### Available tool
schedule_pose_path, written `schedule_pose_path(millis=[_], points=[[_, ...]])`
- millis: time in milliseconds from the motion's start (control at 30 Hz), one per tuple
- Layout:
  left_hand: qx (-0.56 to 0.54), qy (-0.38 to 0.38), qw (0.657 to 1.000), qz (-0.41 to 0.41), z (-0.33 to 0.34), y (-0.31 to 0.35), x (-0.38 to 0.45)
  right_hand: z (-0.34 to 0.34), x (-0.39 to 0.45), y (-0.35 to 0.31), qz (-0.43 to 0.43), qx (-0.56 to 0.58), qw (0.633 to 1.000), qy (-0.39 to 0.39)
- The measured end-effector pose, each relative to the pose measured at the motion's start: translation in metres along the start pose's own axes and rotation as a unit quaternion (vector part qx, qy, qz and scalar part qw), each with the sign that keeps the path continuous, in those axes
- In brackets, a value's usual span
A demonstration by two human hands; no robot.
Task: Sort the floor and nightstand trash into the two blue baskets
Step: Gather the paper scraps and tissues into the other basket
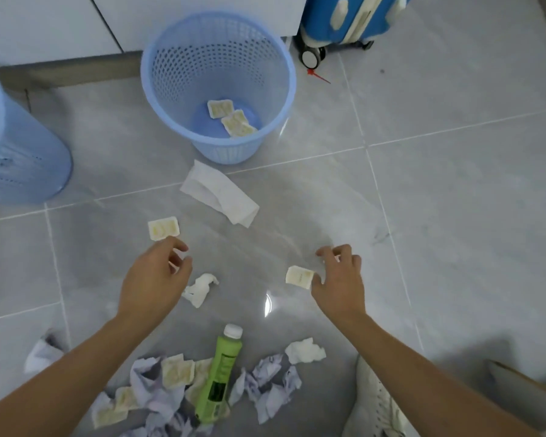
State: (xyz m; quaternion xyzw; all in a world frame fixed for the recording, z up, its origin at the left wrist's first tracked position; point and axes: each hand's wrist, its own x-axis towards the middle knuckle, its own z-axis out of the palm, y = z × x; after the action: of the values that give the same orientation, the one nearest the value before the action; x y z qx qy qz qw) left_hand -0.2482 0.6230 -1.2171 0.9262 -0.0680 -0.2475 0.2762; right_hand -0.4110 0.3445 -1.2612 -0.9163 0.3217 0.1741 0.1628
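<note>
A round blue basket (218,86) stands upright at the top centre with two yellowish square packets (230,116) in its bottom. A second blue basket (16,146) sits at the left edge. My left hand (153,279) has loosely curled fingers, and one packet (163,228) sits just beyond its fingertips, not gripped. My right hand (339,279) is spread with bent fingers; another packet (299,276) lies against its thumb tip, with no finger round it. A green bottle with a white cap (218,376) lies between my forearms.
A folded white tissue (221,193) lies below the centre basket, and a small crumpled one (199,288) by my left hand. Several crumpled papers and packets (171,386) pile up near the bottom. A blue suitcase (344,17) stands top right; a white shoe (375,405) is bottom right.
</note>
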Motion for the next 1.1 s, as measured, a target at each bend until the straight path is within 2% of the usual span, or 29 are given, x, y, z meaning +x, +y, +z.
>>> schedule_pose_path(millis=[100,200,367,433,500,600,667,833,1000,1100], points=[[0.007,-0.010,1.000,0.006,0.026,-0.006,0.004,0.015,0.025,0.027,0.058,-0.015,0.998,0.011],[0.001,-0.019,1.000,-0.002,0.048,-0.011,0.008,0.034,0.053,0.042,0.067,0.020,0.997,-0.015],[0.019,-0.023,1.000,0.010,0.064,-0.020,0.008,0.060,0.069,0.054,0.003,0.010,1.000,-0.010],[0.031,-0.017,0.999,0.007,0.062,-0.023,0.008,0.058,0.056,0.043,-0.007,0.047,0.999,0.022],[0.035,-0.005,0.999,0.004,0.059,-0.026,0.009,0.055,0.036,0.025,-0.055,0.076,0.995,0.034],[0.058,0.023,0.998,0.006,0.051,-0.037,0.016,0.067,0.013,0.001,-0.123,0.032,0.991,-0.030],[0.092,0.039,0.995,0.005,0.048,-0.044,0.033,0.079,0.012,0.000,-0.125,0.005,0.990,-0.062],[0.151,0.029,0.988,-0.028,0.047,-0.073,0.085,0.103,0.021,0.020,-0.163,-0.018,0.986,-0.030],[0.200,0.032,0.979,0.019,0.058,-0.099,0.108,0.103,0.023,0.031,-0.179,-0.030,0.983,-0.014],[0.173,0.015,0.984,0.027,0.062,-0.105,0.113,0.095,0.021,0.023,-0.182,-0.003,0.983,-0.012]])
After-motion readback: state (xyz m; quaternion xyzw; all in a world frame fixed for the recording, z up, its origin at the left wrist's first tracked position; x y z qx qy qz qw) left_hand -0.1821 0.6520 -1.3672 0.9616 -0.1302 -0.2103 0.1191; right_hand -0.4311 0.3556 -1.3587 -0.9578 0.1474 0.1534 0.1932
